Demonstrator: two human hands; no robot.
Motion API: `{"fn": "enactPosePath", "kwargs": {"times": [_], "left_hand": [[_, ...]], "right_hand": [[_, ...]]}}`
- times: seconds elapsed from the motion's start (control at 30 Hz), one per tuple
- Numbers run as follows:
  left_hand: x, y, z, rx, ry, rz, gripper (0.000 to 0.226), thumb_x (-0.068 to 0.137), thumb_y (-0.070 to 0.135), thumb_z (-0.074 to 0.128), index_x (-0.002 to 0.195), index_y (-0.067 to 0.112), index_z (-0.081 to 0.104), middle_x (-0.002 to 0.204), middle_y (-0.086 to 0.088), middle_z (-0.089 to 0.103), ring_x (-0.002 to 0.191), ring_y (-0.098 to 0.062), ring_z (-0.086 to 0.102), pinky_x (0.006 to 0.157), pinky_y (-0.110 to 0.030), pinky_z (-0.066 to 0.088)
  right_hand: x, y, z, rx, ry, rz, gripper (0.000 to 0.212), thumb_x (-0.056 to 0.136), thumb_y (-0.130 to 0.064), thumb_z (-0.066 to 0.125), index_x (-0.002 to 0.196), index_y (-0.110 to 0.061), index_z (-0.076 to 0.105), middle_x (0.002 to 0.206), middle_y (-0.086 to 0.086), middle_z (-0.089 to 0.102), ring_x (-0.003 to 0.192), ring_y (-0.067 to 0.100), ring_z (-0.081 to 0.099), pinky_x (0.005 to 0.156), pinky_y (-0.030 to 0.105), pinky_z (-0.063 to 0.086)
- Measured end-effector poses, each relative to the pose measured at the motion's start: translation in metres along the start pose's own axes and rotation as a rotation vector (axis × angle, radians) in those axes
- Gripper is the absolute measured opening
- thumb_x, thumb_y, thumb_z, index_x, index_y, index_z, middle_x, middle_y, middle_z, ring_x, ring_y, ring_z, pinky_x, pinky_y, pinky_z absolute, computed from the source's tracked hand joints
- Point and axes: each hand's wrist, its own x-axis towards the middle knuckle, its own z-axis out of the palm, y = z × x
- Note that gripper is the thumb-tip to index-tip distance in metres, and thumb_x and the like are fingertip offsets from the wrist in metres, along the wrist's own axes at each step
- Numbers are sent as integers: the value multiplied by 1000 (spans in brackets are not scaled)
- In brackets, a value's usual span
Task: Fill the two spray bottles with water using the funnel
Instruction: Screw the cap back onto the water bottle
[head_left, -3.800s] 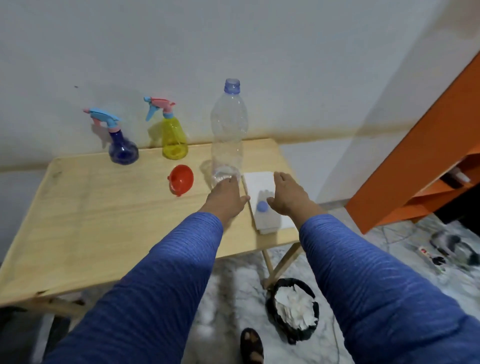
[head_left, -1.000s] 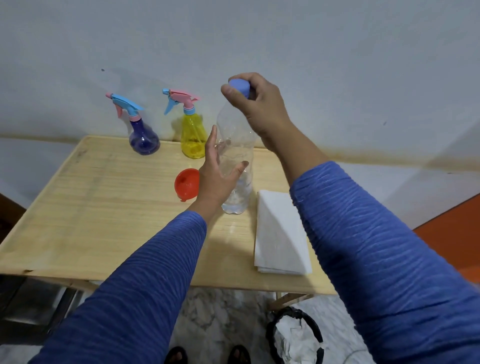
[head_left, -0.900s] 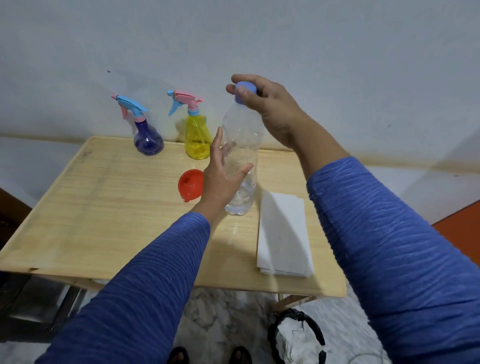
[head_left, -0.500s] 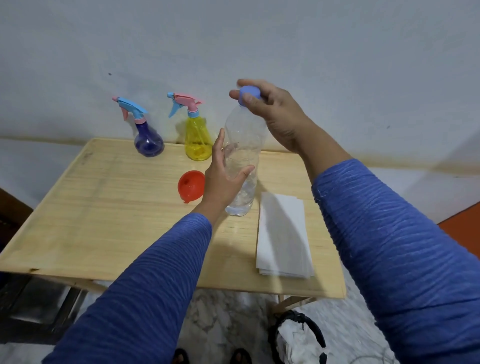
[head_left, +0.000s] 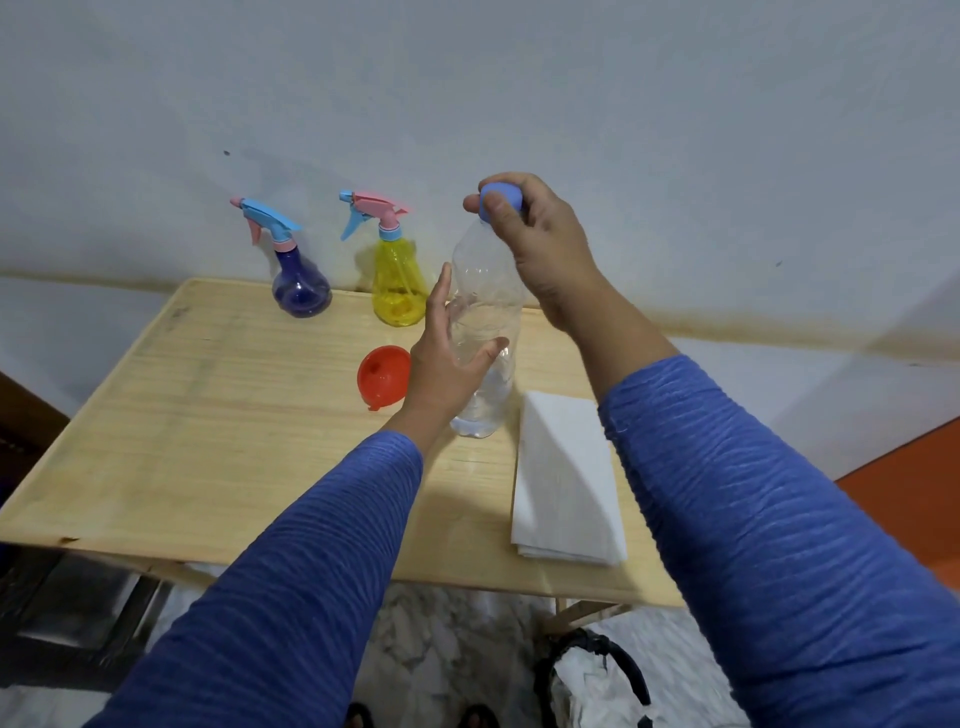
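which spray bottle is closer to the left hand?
The yellow spray bottle with the pink trigger head, standing just behind the left hand. The blue spray bottle stands farther left along the wall.

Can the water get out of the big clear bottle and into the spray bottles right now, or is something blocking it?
Blocked. The blue cap, pinched by the right hand, closes the clear plastic bottle. The purple spray bottle and yellow spray bottle wear their trigger tops.

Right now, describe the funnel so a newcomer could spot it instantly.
Start at the wooden table against the white wall. Near its middle, in front of the yellow spray bottle and just left of the left hand holding the clear water bottle, lies the funnel. It is the only red thing there, small and tipped on its side.
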Motion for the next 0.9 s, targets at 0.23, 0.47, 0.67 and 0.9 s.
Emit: {"fn": "enactPosePath", "kwargs": {"times": [0.23,0.47,0.67,0.9], "left_hand": [[-3,6,-2,16,-41,-10,96,76,38,74,145,43,8,142,4,46,131,-6,40,93,-4,29],[-13,-8,-20,106,-170,-27,119,67,29,83,147,39,-4,153,3,28,138,-7,29,99,-15,32],[-17,-47,-67,321,-113,-26,106,70,34,80,146,41,6,152,9,27,136,-7,28,102,-21,24],[8,-95,-120,291,-170,-153,111,64,30,85,148,35,12,153,4,26,136,-12,30,98,-22,24]], "right_hand": [[-6,8,8,-96,135,-78,30,93,-32,56,118,-16,51,106,-11,57,90,3,54,80,15,41],[-46,59,33,-141,267,-196,75,91,-32,59,148,-29,10,142,-32,15,141,11,26,113,30,31],[-70,89,60,-264,378,-118,98,77,-31,75,144,-35,4,155,7,20,144,20,21,101,4,19],[-75,117,88,-302,547,-43,107,72,-24,80,143,-45,2,155,2,16,143,23,23,113,16,23]]}}
